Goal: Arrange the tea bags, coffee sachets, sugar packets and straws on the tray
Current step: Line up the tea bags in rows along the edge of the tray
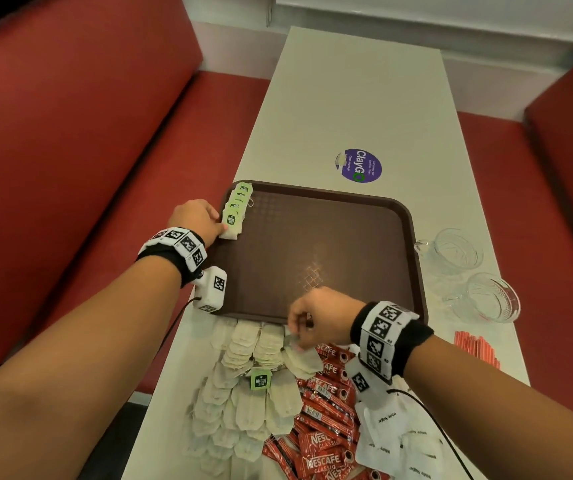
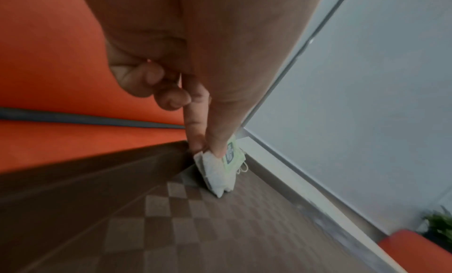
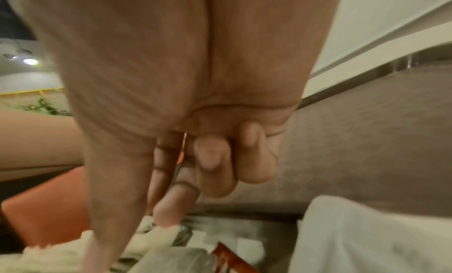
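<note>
A brown tray [image 1: 330, 244] lies mid-table. Along its far-left edge runs a row of tea bags [image 1: 238, 202] with green tags. My left hand [image 1: 222, 228] pinches the nearest tea bag [image 2: 215, 171] of that row between thumb and forefinger, low on the tray floor [image 2: 195, 229]. My right hand [image 1: 297, 337] is at the tray's near edge, with thumb and forefinger pinching a loose tea bag [image 1: 304, 358] at the top of the pile of tea bags [image 1: 243, 403]. In the right wrist view the fingertips [image 3: 168, 215] press into the white tea bag paper [image 3: 159, 232].
Red coffee sachets [image 1: 326, 420] and white sugar packets [image 1: 392, 434] lie near me, right of the tea bags. Orange straws [image 1: 475, 348] and two glass cups [image 1: 458, 251] stand right of the tray. A purple sticker [image 1: 359, 165] is beyond it. Red benches flank the table.
</note>
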{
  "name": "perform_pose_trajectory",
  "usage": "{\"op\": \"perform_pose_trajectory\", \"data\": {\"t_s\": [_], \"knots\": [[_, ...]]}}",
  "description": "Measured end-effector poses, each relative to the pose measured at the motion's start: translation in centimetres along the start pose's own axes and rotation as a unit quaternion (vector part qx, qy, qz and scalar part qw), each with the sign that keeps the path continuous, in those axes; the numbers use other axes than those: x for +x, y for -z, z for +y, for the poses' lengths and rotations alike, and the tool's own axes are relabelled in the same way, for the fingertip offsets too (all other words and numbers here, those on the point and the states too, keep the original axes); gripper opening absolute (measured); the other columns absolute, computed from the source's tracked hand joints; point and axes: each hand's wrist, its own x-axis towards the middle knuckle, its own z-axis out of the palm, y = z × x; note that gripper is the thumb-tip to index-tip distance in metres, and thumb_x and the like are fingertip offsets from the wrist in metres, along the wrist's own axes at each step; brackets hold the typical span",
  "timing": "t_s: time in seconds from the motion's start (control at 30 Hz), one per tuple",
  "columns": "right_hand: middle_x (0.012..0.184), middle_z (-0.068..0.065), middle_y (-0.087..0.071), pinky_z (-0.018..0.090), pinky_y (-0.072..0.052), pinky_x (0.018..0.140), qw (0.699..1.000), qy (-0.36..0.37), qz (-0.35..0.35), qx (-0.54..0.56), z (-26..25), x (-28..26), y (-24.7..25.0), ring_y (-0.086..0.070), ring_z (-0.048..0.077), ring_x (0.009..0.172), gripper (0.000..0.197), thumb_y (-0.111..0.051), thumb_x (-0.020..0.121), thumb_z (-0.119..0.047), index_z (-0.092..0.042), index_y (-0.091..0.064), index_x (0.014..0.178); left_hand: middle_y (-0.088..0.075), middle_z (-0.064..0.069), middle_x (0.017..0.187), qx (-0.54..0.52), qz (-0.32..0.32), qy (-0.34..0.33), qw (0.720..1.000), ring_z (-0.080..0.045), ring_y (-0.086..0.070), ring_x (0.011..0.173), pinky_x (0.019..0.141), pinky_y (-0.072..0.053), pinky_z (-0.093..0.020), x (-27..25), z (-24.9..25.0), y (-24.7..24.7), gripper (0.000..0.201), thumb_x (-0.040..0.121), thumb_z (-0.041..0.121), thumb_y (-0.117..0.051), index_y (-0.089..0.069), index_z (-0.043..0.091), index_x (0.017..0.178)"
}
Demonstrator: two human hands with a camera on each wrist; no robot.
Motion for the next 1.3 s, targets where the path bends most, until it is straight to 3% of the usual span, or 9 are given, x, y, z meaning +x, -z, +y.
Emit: {"op": "perform_pose_trajectory", "data": {"t_s": [0.13, 0.27, 0.37, 0.53, 0.7, 0.83, 1.03, 1.2, 1.3], "knots": [[0.088, -0.010, -0.072, 0.036, -0.057, 0.083, 0.997, 0.002, -0.057, -0.051, -0.3, -0.1, -0.2, -0.066, 0.011, 0.082, 0.032, -0.087, 0.072, -0.034, -0.031, -0.074, 0.101, -0.069, 0.001, 0.087, 0.051, 0.002, -0.010, 0.999, -0.021, -0.063, 0.083, 0.070, -0.050, -0.030, 0.0, 0.8, -0.4, 0.021, 0.077, 0.032, -0.080, -0.061, 0.026, 0.071], [0.097, -0.010, -0.065, 0.035, -0.055, 0.080, 0.992, 0.013, -0.082, -0.096, -0.5, -0.4, -0.7, -0.061, 0.013, 0.085, 0.056, -0.091, 0.065, -0.042, -0.034, -0.067, 0.115, -0.070, 0.001, 0.088, 0.063, -0.006, -0.014, 0.998, -0.024, -0.066, 0.087, 0.075, -0.055, -0.032, -0.2, 1.2, -0.2, 0.016, 0.081, 0.024, -0.074, -0.062, 0.026, 0.071], [0.098, -0.010, -0.063, 0.033, -0.054, 0.078, 0.994, 0.007, -0.077, -0.076, -0.3, -0.7, -1.1, -0.060, 0.013, 0.085, 0.065, -0.093, 0.063, -0.037, -0.032, -0.061, 0.119, -0.072, 0.003, 0.092, 0.062, -0.018, -0.062, 0.996, -0.023, -0.066, 0.088, 0.080, -0.057, -0.035, -0.2, 1.6, -0.4, 0.013, 0.085, 0.021, -0.067, -0.068, 0.030, 0.075], [0.099, -0.011, -0.069, 0.029, -0.053, 0.082, 0.996, 0.007, -0.064, -0.058, -0.3, -1.2, -1.0, -0.063, 0.011, 0.089, 0.038, -0.089, 0.071, -0.028, -0.025, -0.068, 0.102, -0.069, 0.000, 0.112, 0.152, -0.100, -0.114, 0.977, -0.023, -0.064, 0.099, 0.083, -0.053, -0.032, -0.4, 2.4, -0.4, 0.018, 0.085, 0.028, -0.072, -0.074, 0.033, 0.102], [0.101, -0.012, -0.075, 0.037, -0.057, 0.087, 0.998, -0.012, -0.040, -0.054, -0.3, -1.6, -0.6, -0.067, 0.011, 0.094, 0.015, -0.084, 0.076, -0.036, -0.030, -0.078, 0.088, -0.063, -0.001, 0.121, 0.187, -0.086, -0.153, 0.967, -0.025, -0.061, 0.106, 0.086, -0.051, -0.034, -1.9, 2.9, 0.6, 0.028, 0.089, 0.034, -0.066, -0.068, 0.031, 0.116], [0.104, -0.009, -0.074, 0.034, -0.055, 0.088, 0.999, 0.003, 0.001, -0.046, -0.7, -2.1, 0.0, -0.066, 0.012, 0.096, 0.012, -0.073, 0.088, -0.031, -0.026, -0.078, 0.097, -0.068, 0.010, 0.100, 0.065, -0.101, -0.235, 0.964, -0.012, -0.063, 0.095, 0.091, -0.051, -0.034, -6.7, 2.6, 1.4, 0.014, 0.088, 0.026, -0.069, -0.071, 0.033, 0.100], [0.088, -0.007, -0.071, 0.036, -0.057, 0.081, 0.996, 0.009, 0.082, -0.023, -1.0, -2.3, 0.3, -0.065, 0.012, 0.083, 0.008, -0.063, 0.088, -0.022, -0.022, -0.070, 0.093, -0.065, 0.018, 0.099, 0.107, -0.219, -0.357, 0.902, -0.003, -0.059, 0.093, 0.090, -0.049, -0.033, -14.0, 0.6, -0.5, 0.011, 0.090, 0.035, -0.066, -0.071, 0.035, 0.100], [0.084, -0.004, -0.067, 0.035, -0.054, 0.073, 0.991, 0.008, 0.134, 0.019, -1.1, -2.0, 0.0, -0.062, 0.014, 0.077, 0.012, -0.063, 0.083, -0.016, -0.025, -0.061, 0.090, -0.051, 0.029, 0.084, 0.114, -0.247, -0.358, 0.893, -0.002, -0.043, 0.088, 0.078, -0.035, -0.024, -16.1, -0.4, -2.1, 0.028, 0.087, 0.046, -0.068, -0.067, 0.040, 0.115], [0.089, -0.009, -0.066, 0.027, -0.051, 0.074, 0.987, 0.005, 0.152, 0.042, -0.9, -1.8, -0.6, -0.061, 0.010, 0.082, 0.019, -0.067, 0.084, -0.015, -0.026, -0.063, 0.099, -0.049, 0.022, 0.086, 0.127, -0.244, -0.349, 0.896, -0.007, -0.050, 0.096, 0.077, -0.033, -0.024, -16.7, -0.3, -2.5, 0.032, 0.087, 0.044, -0.069, -0.067, 0.039, 0.119]]}}
